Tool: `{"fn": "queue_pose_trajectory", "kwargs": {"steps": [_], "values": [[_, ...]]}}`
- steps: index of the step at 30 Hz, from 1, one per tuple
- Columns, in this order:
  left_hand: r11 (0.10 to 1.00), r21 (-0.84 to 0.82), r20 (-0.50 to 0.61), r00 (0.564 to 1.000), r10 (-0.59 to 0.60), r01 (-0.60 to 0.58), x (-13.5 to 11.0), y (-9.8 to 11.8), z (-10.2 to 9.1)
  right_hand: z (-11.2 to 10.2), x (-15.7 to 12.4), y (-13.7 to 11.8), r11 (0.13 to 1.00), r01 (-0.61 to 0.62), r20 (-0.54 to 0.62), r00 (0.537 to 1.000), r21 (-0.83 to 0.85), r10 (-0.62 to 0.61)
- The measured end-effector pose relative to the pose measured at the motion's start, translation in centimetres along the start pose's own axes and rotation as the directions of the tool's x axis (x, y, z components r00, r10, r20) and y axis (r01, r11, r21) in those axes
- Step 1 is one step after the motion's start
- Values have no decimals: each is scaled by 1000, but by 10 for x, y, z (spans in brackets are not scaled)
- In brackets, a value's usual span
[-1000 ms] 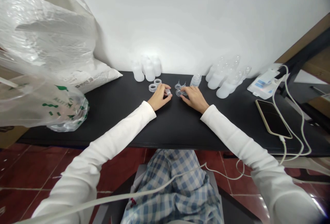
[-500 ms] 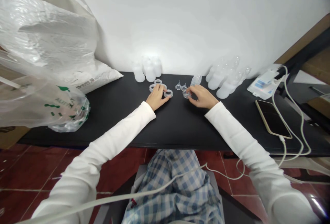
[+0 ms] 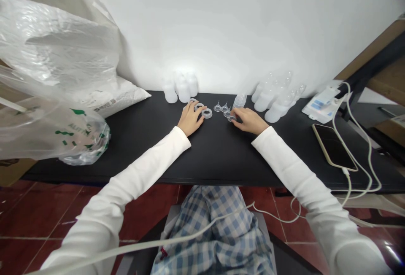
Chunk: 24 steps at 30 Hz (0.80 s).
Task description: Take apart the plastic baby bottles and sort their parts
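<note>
Touching a clear silicone nipple point(image 3: 231, 118), the right hand point(image 3: 249, 121) curves.

A makeshift packing room: bottle parts point(image 3: 206, 114) on a black surface point(image 3: 221, 152), white wall point(image 3: 221, 26), plastic sacks point(image 3: 53, 43), red floor tiles point(image 3: 41, 211)

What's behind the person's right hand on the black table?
Behind the right hand: clear bottle nipples, a small clear bottle, and more clear bottles further back. Whatever lies under its fingers is hidden.

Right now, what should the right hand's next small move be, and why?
Probably pinch the clear nipple and lift it: the fingertips of the right hand seem to be at it already, while the left hand lies open beside the plastic rings.
</note>
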State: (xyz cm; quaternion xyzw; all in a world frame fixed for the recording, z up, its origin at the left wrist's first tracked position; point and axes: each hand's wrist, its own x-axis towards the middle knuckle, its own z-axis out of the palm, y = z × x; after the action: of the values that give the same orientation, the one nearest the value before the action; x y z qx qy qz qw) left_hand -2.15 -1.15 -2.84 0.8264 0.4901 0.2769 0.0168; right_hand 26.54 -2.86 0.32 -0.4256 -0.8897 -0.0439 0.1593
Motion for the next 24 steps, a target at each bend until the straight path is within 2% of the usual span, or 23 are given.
{"fn": "queue_pose_trajectory", "kwargs": {"steps": [7, 12, 15, 18, 20, 22, 24], "values": [[999, -36, 24, 999, -30, 30, 1, 4, -2, 4, -1, 1, 997, -2, -22, 1000, -81, 1], [997, -25, -12, 997, -70, 70, 1, 3, -2, 1, -2, -1, 995, -1, -19, 1000, -102, -1], [996, -28, -36, 996, -80, 79, 2, 0, 0, -3, -1, -3, 993, 20, -56, 998, -112, -27], [996, -33, -42, 996, -83, 81, 2, -2, 2, -9, 1, -5, 991, 6, -136, 990, -137, -25], [998, -15, -41, 997, -66, 66, 2, -2, 2, -15, 1, -5, 986, -51, -224, 975, -157, 15], [998, 6, -30, 998, -60, 60, 1, -1, 1, -22, 0, -2, 975, -154, -336, 937, -161, 93], [997, 15, -20, 997, -69, 69, 1, 2, -1, -29, -4, 2, 949, -284, -450, 872, -138, 196]]}}
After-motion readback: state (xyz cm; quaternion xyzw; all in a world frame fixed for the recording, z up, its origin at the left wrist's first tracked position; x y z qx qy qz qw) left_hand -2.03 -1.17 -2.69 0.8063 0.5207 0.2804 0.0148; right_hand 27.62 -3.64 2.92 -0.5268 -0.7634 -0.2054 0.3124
